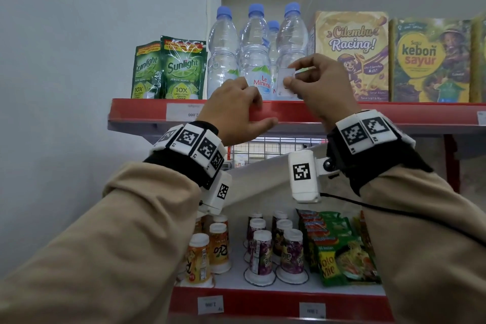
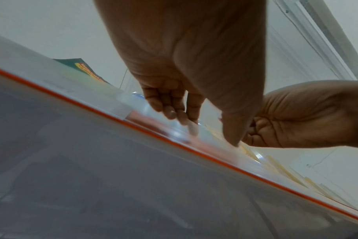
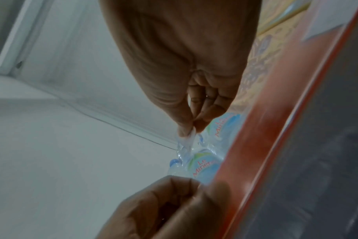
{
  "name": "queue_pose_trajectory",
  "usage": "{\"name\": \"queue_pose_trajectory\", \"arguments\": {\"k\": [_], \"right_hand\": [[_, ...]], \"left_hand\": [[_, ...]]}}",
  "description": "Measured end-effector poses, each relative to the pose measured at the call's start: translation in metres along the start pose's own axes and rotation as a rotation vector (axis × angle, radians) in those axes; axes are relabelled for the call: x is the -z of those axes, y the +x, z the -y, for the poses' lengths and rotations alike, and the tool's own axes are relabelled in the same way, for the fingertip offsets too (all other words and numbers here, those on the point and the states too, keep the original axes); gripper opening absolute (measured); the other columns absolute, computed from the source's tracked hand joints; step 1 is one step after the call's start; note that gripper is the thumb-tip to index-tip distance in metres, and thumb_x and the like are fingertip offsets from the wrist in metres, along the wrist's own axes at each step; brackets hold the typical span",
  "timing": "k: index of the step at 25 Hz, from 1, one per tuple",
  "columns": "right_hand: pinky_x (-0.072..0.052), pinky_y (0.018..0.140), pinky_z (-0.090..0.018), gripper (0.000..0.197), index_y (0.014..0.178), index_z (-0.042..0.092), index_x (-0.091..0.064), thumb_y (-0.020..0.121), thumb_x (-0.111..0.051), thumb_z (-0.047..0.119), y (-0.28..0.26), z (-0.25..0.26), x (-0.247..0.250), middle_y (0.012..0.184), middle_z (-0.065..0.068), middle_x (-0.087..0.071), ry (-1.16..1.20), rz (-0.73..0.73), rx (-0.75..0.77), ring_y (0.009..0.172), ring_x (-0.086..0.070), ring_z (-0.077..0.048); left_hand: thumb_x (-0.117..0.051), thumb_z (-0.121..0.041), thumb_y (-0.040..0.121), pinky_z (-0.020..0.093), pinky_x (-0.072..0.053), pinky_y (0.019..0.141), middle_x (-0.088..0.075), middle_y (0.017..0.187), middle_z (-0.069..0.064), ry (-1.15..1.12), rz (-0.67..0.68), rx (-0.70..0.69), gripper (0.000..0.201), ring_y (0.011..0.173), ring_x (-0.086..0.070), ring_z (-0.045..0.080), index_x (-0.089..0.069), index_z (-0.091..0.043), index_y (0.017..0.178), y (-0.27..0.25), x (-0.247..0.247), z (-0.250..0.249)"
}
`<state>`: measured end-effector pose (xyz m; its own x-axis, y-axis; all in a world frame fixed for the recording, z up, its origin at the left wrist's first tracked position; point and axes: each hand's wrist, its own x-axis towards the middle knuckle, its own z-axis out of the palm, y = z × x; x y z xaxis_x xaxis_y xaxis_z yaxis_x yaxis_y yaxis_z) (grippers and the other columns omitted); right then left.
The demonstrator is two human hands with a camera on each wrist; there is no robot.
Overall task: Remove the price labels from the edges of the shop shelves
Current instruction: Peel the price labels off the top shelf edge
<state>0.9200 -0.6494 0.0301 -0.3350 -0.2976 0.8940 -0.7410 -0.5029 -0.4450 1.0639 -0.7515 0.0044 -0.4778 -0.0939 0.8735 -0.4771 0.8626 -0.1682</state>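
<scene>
Hands working a label free at the top shelf

Fingers of the right hand are pinching a small white price label, holding it just above the red shelf edge in front of the water bottles. The left hand is gripping that same edge, fingers curled over its top, thumb beneath. Left of it, another label is sitting in the edge strip. Detergent pouches are standing above that label.

Red shelf edge, white price label, blue-capped clear bottles, green sachets.
</scene>
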Motion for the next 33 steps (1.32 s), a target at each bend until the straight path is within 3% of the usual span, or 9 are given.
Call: {"name": "queue_pose_trajectory", "arguments": {"k": [4,10,14,17,19,23,26,29,33], "right_hand": [[-0.05,0.066,-0.025,0.011,0.086,0.008,-0.06,0.083,-0.067,0.0,-0.014,-0.002,-0.009,0.075,-0.009,-0.061,0.289,-0.005,-0.076,0.067,-0.057,-0.016],[-0.052,0.067,-0.032,0.018,0.084,0.009,-0.058,0.08,-0.068,-0.005,-0.025,-0.002,-0.018,0.075,-0.012,-0.063,0.438,0.046,-0.176,0.064,-0.061,-0.021],[-0.053,0.074,-0.039,0.016,0.094,0.011,-0.063,0.08,-0.065,0.002,-0.022,-0.002,-0.013,0.076,-0.013,-0.066,0.133,0.097,-0.079,0.071,-0.063,-0.027],[-0.05,0.073,-0.026,0.011,0.089,0.018,-0.07,0.082,-0.065,0.011,-0.016,0.0,-0.004,0.076,-0.002,-0.069,-0.304,0.123,0.173,0.074,-0.064,-0.015],[-0.045,0.071,-0.016,0.01,0.09,0.02,-0.073,0.083,-0.067,0.014,-0.011,0.001,0.002,0.077,0.004,-0.068,-0.446,0.168,0.232,0.073,-0.061,-0.008],[-0.048,0.072,-0.017,0.011,0.089,0.018,-0.071,0.086,-0.065,0.009,-0.001,-0.005,0.008,0.078,-0.001,-0.067,-0.295,0.039,0.165,0.072,-0.061,-0.009],[-0.052,0.074,-0.024,0.011,0.084,0.015,-0.067,0.087,-0.062,0.006,0.005,-0.008,0.004,0.077,-0.006,-0.068,-0.184,-0.026,0.144,0.073,-0.065,-0.018],[-0.044,0.069,-0.013,0.01,0.083,0.017,-0.067,0.086,-0.063,0.008,0.004,-0.01,-0.004,0.072,0.006,-0.063,-0.286,0.059,0.205,0.07,-0.058,-0.008],[-0.043,0.074,-0.016,0.009,0.089,0.015,-0.07,0.086,-0.063,0.009,-0.001,-0.01,-0.012,0.081,0.002,-0.064,-0.326,0.17,0.262,0.077,-0.057,-0.009]], "left_hand": [[-0.045,-0.058,0.092,0.028,-0.034,0.077,-0.051,0.078,-0.004,-0.231,-0.116,0.042,0.045,0.088,-0.047,0.015,-0.063,-0.017,0.097,-0.003,-0.001,0.0],[-0.054,-0.033,0.095,0.03,-0.04,0.074,-0.061,0.081,0.005,-0.333,-0.161,0.029,0.024,0.079,-0.051,0.018,-0.064,-0.012,0.096,-0.001,-0.004,0.003],[-0.054,-0.027,0.095,0.03,-0.042,0.074,-0.059,0.086,0.006,-0.304,-0.128,0.06,0.017,0.083,-0.051,0.019,-0.064,-0.014,0.095,0.003,-0.005,0.009],[-0.053,-0.032,0.095,0.029,-0.036,0.079,-0.056,0.089,0.004,-0.225,-0.083,0.071,0.018,0.093,-0.049,0.021,-0.064,-0.017,0.098,0.004,-0.004,0.01],[-0.058,-0.034,0.092,0.03,-0.037,0.08,-0.054,0.089,0.0,-0.205,-0.076,0.068,0.017,0.095,-0.049,0.02,-0.063,-0.019,0.098,0.003,-0.002,0.009],[-0.071,-0.039,0.081,0.033,-0.044,0.088,-0.055,0.099,0.0,-0.064,-0.011,0.067,0.031,0.097,-0.051,0.019,-0.061,-0.022,0.104,0.003,0.003,0.007],[-0.074,-0.04,0.078,0.032,-0.046,0.083,-0.058,0.101,-0.001,-0.015,-0.026,0.078,0.028,0.095,-0.053,0.018,-0.065,-0.025,0.1,0.005,0.009,0.007],[-0.075,-0.033,0.078,0.036,-0.049,0.083,-0.063,0.094,-0.003,-0.06,-0.052,0.099,0.029,0.092,-0.057,0.018,-0.061,-0.023,0.102,0.005,0.011,0.008],[-0.072,-0.021,0.081,0.038,-0.048,0.084,-0.063,0.085,-0.005,-0.218,-0.065,0.09,0.042,0.087,-0.056,0.015,-0.05,-0.018,0.117,0.0,0.007,0.011]]}}
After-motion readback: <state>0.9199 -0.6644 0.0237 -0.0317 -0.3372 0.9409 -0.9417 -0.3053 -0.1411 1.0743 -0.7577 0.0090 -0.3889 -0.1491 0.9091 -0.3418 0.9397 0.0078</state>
